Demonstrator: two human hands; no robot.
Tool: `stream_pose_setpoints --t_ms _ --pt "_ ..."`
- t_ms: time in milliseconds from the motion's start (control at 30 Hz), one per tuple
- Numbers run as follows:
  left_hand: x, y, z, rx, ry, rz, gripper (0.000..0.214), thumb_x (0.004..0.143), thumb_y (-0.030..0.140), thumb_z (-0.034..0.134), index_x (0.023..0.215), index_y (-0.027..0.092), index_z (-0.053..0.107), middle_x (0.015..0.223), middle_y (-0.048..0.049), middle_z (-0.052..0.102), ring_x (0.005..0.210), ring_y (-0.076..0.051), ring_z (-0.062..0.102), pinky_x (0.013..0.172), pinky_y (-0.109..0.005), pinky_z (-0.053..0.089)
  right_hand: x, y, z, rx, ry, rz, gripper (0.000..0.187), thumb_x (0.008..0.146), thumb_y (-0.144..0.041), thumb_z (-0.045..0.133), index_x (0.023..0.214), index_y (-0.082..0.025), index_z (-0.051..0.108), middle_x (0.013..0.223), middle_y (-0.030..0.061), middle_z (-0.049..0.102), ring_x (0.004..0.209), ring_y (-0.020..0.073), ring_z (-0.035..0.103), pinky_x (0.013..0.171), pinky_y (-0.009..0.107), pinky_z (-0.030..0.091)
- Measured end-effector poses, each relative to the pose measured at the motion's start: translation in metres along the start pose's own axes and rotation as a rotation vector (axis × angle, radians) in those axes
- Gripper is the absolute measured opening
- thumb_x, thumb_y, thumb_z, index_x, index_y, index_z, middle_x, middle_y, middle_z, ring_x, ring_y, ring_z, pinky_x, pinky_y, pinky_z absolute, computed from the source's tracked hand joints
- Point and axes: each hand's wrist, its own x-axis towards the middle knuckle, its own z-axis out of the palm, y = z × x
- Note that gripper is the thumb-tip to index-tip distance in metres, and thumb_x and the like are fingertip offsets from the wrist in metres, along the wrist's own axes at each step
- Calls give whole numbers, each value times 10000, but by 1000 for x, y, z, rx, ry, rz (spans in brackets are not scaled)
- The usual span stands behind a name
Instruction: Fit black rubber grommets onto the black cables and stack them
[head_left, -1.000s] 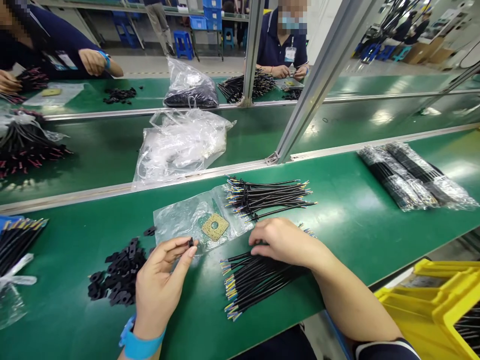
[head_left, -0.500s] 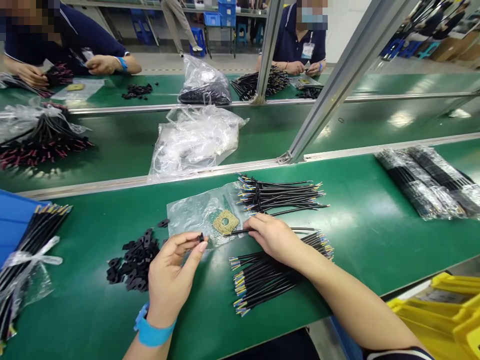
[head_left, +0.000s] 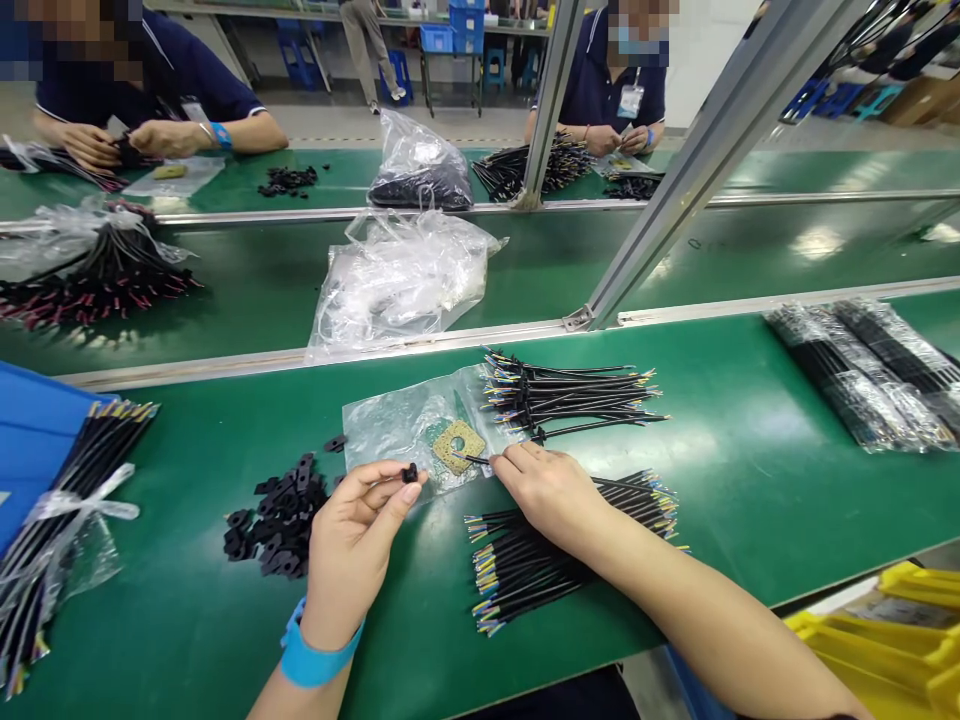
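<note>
Between thumb and fingers, my left hand (head_left: 367, 530) pinches a small black plastic part (head_left: 409, 474). My right hand (head_left: 547, 485) is closed on a black cable (head_left: 480, 459); its stripped tip points left, over the yellowish sponge (head_left: 457, 446) with a round hole. The sponge lies on a clear plastic bag (head_left: 390, 425). A pile of similar black parts (head_left: 281, 520) is left of my left hand. Under my right forearm lie loose cables with bare coloured ends (head_left: 525, 570). Behind my right hand is a stack of cables with black parts on them (head_left: 570, 395).
A tied cable bundle (head_left: 71, 530) leans by a blue bin (head_left: 37, 430) at left. Bagged cables (head_left: 862, 375) lie at right, above yellow bins (head_left: 885, 640). A metal post (head_left: 675, 200) rises from the rail. Crumpled plastic bags (head_left: 405, 280) lie beyond it. Two co-workers sit opposite.
The cable in my right hand has shifted right, and its tip now angles up over the sponge. My left hand still pinches the black part. The whole view has shifted slightly.
</note>
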Motion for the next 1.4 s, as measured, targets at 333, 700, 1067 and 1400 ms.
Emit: stream_pose_setpoints --t_ms 333,700,1067,1400 --pt "3 11 4 -315 -26 -274 471 516 410 1000 838 183 742 793 -14 744 773 -152 749 683 -182 585 -13 10 -17 680 452 -147 302 1047 -125 452 1268 -187 648 922 31 705 786 96 667 742 197 559" --pt "-2 13 6 -416 -111 -359 424 479 354 1018 770 179 764 669 10 703 635 -111 711 604 -152 550 -16 -2 -24 728 485 -240 298 1031 -92 473 1262 -157 648 901 45 689 772 97 656 692 200 562" --pt "0 12 8 -287 -33 -335 503 470 430 1008 824 171 762 654 2 713 642 -119 715 656 -174 580 -24 -2 -32 199 558 -369 356 1074 -155 370 1268 -147 668 983 43 736 710 133 602 567 276 464" --pt "-6 -1 6 -63 -260 -220 274 605 270 945 810 172 792 663 -25 743 615 -117 699 607 -166 571 -20 -8 -27 270 586 -310 249 1052 -136 466 1173 -144 683 919 21 729 701 116 568 601 257 451"
